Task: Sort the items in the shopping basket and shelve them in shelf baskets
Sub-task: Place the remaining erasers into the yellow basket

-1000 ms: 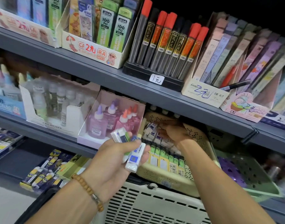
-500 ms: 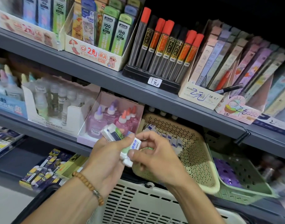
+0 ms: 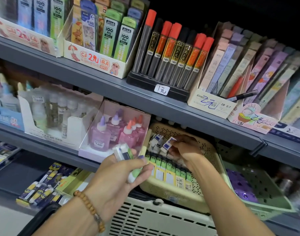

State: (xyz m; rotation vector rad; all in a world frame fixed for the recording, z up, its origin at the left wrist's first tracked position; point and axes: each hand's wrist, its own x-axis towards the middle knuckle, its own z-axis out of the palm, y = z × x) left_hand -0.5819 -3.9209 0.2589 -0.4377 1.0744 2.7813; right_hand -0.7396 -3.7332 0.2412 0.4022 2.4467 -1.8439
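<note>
My left hand (image 3: 116, 178) grips a small bunch of erasers (image 3: 124, 153), some in white-and-blue sleeves, one in green, in front of the middle shelf. My right hand (image 3: 183, 149) reaches into the beige perforated shelf basket (image 3: 173, 193) and pinches a white-and-blue eraser (image 3: 168, 144) over a pile of like erasers at the basket's back. A row of green-topped erasers (image 3: 169, 169) stands along the basket's front. The cream shopping basket (image 3: 156, 220) sits below my arms; its contents are out of sight.
A green shelf basket (image 3: 268, 208) with purple items stands to the right of the beige one. A pink box of glue bottles (image 3: 115, 132) and a white box of clear bottles (image 3: 52, 113) sit to its left. The shelf above carries pencil-lead tubes (image 3: 171, 53) and boxed refills.
My right hand took one white-and-blue eraser from the bunch in my left hand and carried it into the beige basket. My left hand stayed in place with the remaining erasers.
</note>
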